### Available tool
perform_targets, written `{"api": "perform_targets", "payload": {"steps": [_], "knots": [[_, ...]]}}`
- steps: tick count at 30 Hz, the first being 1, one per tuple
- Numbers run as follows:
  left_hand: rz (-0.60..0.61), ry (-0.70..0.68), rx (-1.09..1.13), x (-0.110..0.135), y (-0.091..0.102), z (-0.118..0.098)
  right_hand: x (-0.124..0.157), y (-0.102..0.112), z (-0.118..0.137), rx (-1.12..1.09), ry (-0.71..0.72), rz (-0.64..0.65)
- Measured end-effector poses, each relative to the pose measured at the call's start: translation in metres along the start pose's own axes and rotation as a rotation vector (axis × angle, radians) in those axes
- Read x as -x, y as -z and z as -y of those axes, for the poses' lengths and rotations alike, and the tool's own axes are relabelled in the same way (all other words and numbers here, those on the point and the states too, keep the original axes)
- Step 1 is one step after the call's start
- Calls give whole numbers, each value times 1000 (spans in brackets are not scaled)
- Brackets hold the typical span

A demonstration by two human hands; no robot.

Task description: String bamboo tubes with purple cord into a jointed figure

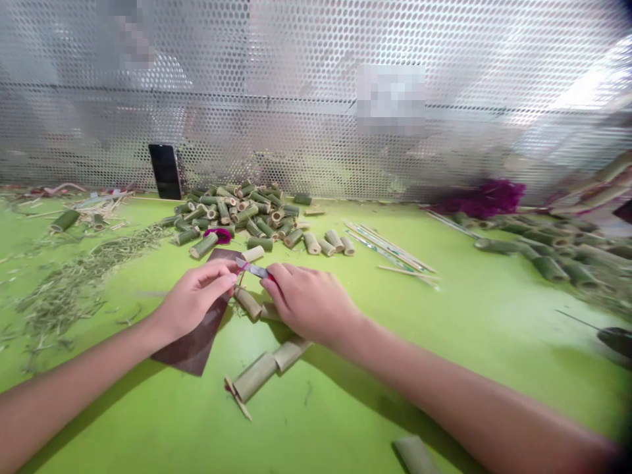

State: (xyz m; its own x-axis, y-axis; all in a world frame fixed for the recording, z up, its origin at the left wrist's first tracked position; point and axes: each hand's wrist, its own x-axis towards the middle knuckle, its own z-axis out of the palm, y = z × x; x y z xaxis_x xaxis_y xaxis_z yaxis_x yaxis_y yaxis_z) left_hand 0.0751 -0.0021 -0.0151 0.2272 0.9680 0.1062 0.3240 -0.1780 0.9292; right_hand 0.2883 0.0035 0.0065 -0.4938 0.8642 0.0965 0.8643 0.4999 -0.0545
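Observation:
My right hand [313, 303] is closed around a craft knife [257, 270], its metal blade pointing left toward my other hand. Pinched in the fingers of my left hand [202, 296] is a thin magenta cord [243, 266], which meets the blade near its tip. Just below the hands lies a peeled bamboo tube [247, 303], with another partly hidden by my right hand. Closer to me, two pale bamboo tubes [255, 376] lie end to end, with a small bamboo stick [237, 398] across the near end. A dark brown sheet [190, 352] lies under my left hand.
A heap of cut green bamboo pieces [247, 210] lies at the back beside an upright phone [165, 171]. Shavings [83, 286] cover the left side. Thin sticks [390, 247], more bamboo [548, 266] and a magenta bundle [486, 197] are on the right, before a perforated metal screen [306, 131].

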Motion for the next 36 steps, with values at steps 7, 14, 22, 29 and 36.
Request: {"api": "perform_targets", "payload": {"steps": [7, 14, 22, 29, 36], "knots": [[-40, -200, -15, 4, 8, -6, -3, -2, -3, 25, -13, 23], [-122, -66, 81, -3, 0, -4, -1, 0, -1, 43, -1, 9], [-98, 129, 212, -14, -4, 2, -2, -2, 1, 22, 8, -47], [95, 74, 113, -17, -5, 2, -1, -2, 1, -11, 28, -70], [63, 43, 58, -19, -6, 9, -2, -2, 0, 18, 33, -70]]}}
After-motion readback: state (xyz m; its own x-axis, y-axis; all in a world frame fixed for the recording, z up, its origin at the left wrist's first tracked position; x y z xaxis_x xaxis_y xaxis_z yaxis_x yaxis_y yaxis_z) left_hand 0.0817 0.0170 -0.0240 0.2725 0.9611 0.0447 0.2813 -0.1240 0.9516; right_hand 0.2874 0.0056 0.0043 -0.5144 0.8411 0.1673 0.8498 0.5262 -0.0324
